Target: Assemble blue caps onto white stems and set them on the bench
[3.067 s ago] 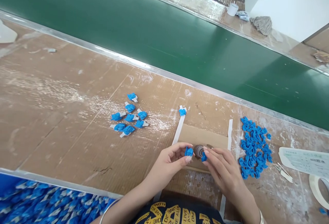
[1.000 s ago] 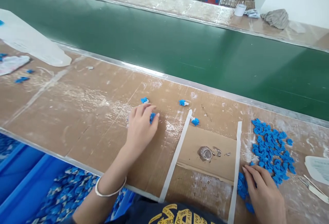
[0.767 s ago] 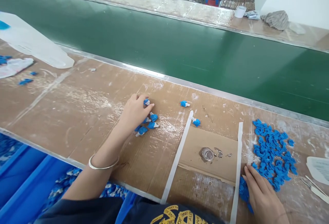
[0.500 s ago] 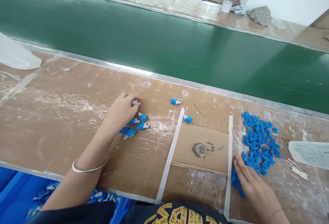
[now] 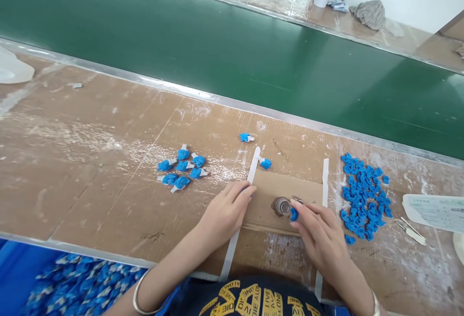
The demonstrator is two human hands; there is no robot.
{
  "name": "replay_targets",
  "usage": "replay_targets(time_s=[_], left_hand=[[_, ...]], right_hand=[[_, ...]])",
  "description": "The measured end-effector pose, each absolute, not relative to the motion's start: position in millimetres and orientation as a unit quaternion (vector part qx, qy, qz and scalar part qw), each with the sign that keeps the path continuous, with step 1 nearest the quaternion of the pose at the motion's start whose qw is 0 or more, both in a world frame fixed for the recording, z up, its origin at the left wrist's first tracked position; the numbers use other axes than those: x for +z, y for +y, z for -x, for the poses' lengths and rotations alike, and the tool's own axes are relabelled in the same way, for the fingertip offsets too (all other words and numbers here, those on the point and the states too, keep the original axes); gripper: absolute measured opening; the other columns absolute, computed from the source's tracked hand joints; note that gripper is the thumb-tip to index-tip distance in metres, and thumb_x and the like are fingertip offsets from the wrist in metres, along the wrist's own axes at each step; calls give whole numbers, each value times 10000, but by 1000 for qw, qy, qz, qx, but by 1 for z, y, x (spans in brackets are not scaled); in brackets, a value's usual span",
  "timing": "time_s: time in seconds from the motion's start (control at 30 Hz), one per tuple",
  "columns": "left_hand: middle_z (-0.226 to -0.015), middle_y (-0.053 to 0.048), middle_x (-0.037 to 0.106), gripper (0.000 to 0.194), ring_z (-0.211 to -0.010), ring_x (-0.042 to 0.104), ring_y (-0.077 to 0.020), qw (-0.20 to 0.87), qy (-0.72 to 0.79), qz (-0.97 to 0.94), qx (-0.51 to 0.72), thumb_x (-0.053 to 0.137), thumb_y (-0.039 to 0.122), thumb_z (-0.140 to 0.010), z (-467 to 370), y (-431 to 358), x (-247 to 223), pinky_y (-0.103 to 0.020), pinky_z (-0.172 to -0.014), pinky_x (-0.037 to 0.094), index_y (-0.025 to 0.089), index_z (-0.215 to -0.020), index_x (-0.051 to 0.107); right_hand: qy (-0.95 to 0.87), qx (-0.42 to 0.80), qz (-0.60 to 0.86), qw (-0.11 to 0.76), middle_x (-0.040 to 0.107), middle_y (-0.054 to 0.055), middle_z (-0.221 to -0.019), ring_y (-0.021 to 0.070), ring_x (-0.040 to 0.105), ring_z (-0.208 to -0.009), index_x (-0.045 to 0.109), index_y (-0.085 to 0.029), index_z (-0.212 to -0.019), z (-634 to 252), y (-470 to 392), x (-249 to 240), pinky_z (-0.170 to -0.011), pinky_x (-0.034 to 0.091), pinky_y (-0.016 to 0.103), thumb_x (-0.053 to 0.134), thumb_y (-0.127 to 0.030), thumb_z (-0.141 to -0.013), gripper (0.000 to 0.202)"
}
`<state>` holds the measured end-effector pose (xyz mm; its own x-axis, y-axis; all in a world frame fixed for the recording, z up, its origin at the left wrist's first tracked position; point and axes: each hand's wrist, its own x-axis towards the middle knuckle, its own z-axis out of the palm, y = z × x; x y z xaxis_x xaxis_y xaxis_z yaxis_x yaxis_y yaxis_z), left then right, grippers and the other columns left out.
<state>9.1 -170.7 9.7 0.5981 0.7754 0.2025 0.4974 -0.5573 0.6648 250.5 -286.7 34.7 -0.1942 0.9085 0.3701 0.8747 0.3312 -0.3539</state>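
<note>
A small blue plastic cap (image 5: 294,214) is pinched at the fingertips of the right hand (image 5: 319,238), just beside a round metal fitting (image 5: 282,206) set in a cardboard pad (image 5: 268,195). The left hand (image 5: 224,212) is laid on the pad's left edge, with a speck of blue seen at its fingertips.

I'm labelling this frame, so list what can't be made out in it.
Head view only:
- Left hand: a trace of blue at the fingertips; curled fingers hide whether it holds a piece.
- Blue piece at the right hand fingertips: too small to tell its shape.
- Metal fitting: too small to tell what it is.
- Paper: print too small, cut by the right edge.
- Bin: cut by the bottom edge.
</note>
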Motion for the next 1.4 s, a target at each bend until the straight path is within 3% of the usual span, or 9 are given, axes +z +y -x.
replay_targets(time_s=[0.2,0.33,0.47,0.57,0.67,0.97,1.17,1.27,1.4], left_hand=[[-1109,-139,690,267,-1035,638,-300,304,382,-842,231,507,180,-961,-5,-177,4,-488,-950,533,205,-1169,673],[-1099,-124,700,257,-1033,646,-283,364,404,-800,254,529,196,-946,-3,-179,7,-449,-941,534,217,-1145,690],[-1086,-80,727,255,-957,684,-233,584,422,-632,285,657,226,-885,-9,-192,21,-374,-878,559,240,-1138,685],[-1050,-48,741,300,-971,692,-196,764,363,-449,288,734,209,-847,-17,-204,36,-307,-856,554,253,-1137,672],[-1041,-24,724,308,-964,687,-164,837,299,-347,299,782,202,-831,-27,-213,44,-268,-853,536,259,-1115,675],[-1002,-9,701,307,-880,672,-118,870,263,-279,310,834,213,-811,-38,-220,46,-213,-785,520,234,-1073,675],[-872,6,734,301,-759,683,-99,878,282,-229,311,894,174,-727,-41,-218,43,-171,-689,522,197,-936,677],[-804,10,734,320,-724,678,-100,866,319,-216,319,926,175,-677,-41,-216,41,-163,-668,525,179,-864,667],[-762,17,732,332,-668,664,-98,871,319,-212,307,942,203,-648,-43,-220,38,-161,-624,526,174,-818,658]], right_hand=[[-775,66,570,265,722,69,-1104,249,644,-990,488,-233,-1463,-234,-270,31,-837,537,382,482,-109,-1042,439],[-680,207,589,385,709,72,-1127,241,659,-1030,584,-283,-1371,-226,-283,35,-855,593,375,554,-219,-1045,334],[-488,395,561,539,714,61,-1167,231,699,-1054,620,-308,-1303,-208,-294,40,-877,627,332,631,-301,-1026,277],[-400,443,517,613,723,66,-1144,227,701,-1047,651,-302,-1264,-197,-294,40,-904,609,308,645,-326,-1020,245],[-381,454,493,637,727,75,-1126,232,701,-1043,670,-298,-1245,-194,-293,39,-915,598,309,665,-331,-1006,241],[-423,435,495,622,713,57,-1170,224,688,-1078,698,-316,-1187,-193,-296,40,-898,618,332,673,-311,-1002,187],[-641,209,529,515,699,71,-1203,240,653,-1111,654,-273,-1258,-197,-290,47,-893,577,394,594,-178,-1027,257],[-730,135,522,420,663,118,-1265,272,595,-1221,545,-186,-1375,-201,-294,50,-945,507,436,507,-256,-1065,320],[-766,131,523,350,593,145,-1364,266,497,-1336,429,-126,-1443,-202,-302,53,-1028,429,422,419,-400,-1086,450]])
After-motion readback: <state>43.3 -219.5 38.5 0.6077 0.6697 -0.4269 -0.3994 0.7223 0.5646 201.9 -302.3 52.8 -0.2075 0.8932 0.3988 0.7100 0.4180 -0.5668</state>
